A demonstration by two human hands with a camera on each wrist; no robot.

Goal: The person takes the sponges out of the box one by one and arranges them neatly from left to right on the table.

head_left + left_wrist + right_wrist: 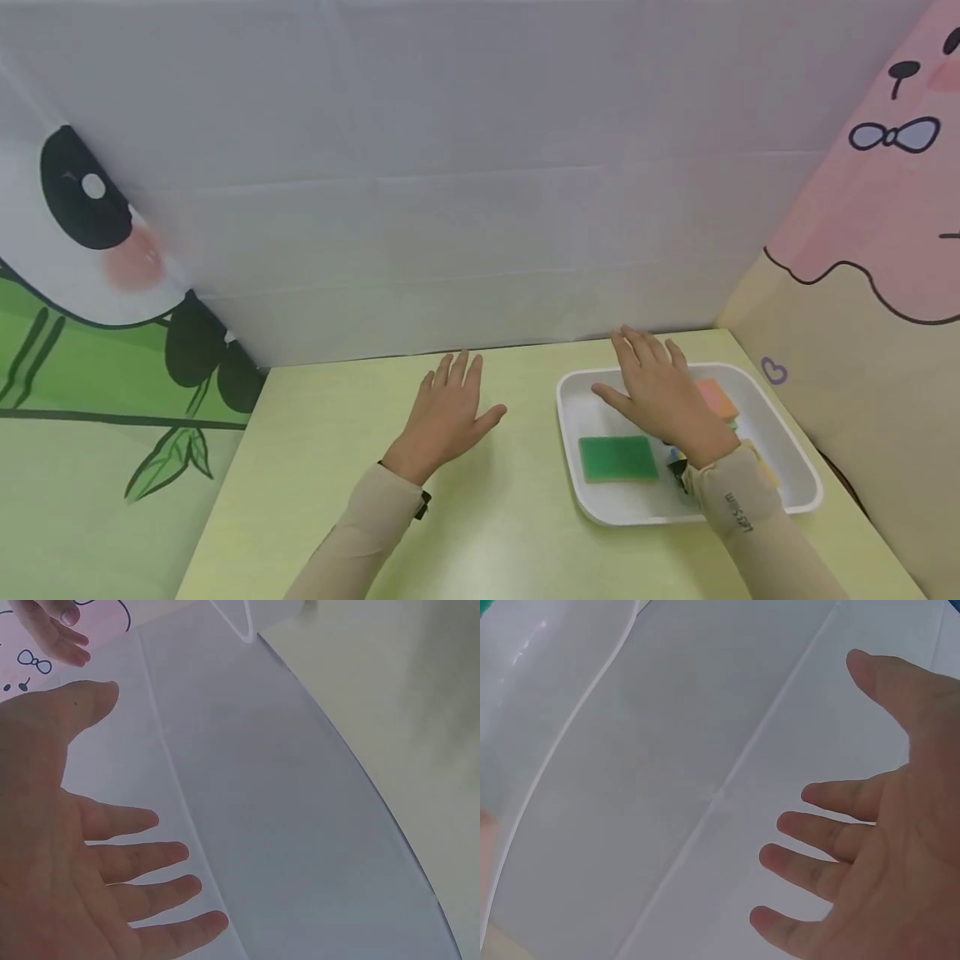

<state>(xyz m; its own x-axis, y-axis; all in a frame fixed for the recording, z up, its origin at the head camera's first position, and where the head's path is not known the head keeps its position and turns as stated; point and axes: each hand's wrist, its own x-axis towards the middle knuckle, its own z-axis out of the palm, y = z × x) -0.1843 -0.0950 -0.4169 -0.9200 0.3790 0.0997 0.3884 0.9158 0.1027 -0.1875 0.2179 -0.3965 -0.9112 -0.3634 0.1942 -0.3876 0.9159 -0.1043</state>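
Note:
In the head view the left hand is held over the table left of the white tray, fingers straight and thumb spread, holding nothing. The right hand hovers above the tray, its fingers extended and empty. A green sponge lies in the tray's left part. Partly hidden behind the right hand and wrist are an orange sponge and some small dark and coloured items. Both wrist views show an empty palm with spread fingers, the left hand and the right hand.
The pale yellow-green table meets a white sheet at its back edge. Printed cartoon panels stand at the left and right. A dark band is on the left wrist.

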